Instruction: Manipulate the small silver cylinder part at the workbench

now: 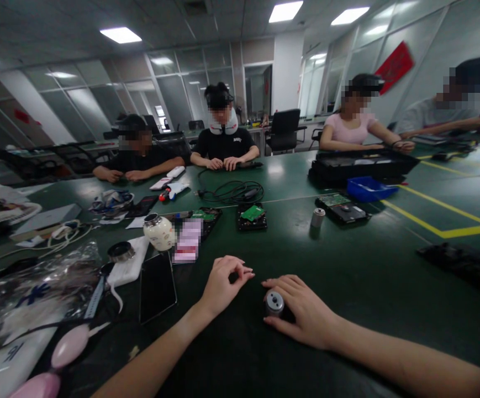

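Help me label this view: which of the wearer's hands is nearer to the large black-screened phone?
Left. The left hand is to the right of the black-screened phone, apart from it; the right hand is farther right, curled around a metal cylinder.

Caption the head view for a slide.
Right hand curled around a metal cylinder at a green table, left hand nearby.

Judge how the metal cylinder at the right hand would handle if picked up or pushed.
The metal cylinder looks rigid and probably heavy for its size, given its metallic casing. Apparently on end, it might slide or tip; its round side would likely roll if toppled.
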`<state>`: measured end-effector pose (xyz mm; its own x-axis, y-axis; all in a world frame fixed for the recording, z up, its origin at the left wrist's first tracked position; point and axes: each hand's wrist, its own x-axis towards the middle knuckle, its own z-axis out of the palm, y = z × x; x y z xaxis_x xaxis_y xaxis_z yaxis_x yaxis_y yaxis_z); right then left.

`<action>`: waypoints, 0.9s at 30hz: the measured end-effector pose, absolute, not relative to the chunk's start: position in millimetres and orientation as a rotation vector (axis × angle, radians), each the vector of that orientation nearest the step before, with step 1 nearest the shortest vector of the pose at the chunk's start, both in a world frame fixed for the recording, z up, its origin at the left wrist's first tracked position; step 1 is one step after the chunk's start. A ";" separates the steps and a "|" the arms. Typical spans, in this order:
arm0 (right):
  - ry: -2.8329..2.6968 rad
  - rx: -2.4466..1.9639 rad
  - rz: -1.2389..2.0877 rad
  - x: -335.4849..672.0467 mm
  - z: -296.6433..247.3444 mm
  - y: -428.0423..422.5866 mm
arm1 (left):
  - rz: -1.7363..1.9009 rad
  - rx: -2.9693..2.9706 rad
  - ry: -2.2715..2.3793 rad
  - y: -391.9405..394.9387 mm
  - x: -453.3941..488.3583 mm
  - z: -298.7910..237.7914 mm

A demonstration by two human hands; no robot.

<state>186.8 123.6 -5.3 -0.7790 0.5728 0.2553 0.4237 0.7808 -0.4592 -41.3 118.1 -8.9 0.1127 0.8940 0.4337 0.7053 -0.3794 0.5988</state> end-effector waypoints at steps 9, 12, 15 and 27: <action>-2.581 -0.716 0.562 186.7 -7.1 124.7 | 1.196 2.029 1.224 83.4 -9.8 23.7; -2.578 -0.712 0.575 186.8 -6.7 124.5 | 1.166 2.019 1.201 82.5 -8.2 24.3; -2.573 -0.703 0.582 187.0 -6.5 124.5 | 1.144 2.048 1.192 82.8 -7.7 24.5; -2.552 -0.727 0.573 185.7 -9.1 123.6 | 1.040 2.259 1.210 81.9 -8.2 24.6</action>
<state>185.7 123.6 -9.1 -0.7736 0.5680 0.2809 0.3933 0.7780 -0.4900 -8.2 81.9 24.6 0.3573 0.8280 0.4322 0.5519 -0.5605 0.6175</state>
